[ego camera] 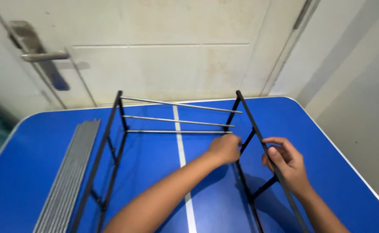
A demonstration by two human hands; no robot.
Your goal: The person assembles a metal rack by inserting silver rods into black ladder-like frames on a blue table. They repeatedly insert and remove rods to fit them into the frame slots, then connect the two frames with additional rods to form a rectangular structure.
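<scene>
With the right hand clamped on the right black side frame mid-table, the left hand, closed on the nearest silver rod, should seat it squarely.

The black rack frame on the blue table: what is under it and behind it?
Under the black rack frame lies the blue table with its white line. Behind stands a pale door. The left hand and right hand cover parts of the right side.
</scene>
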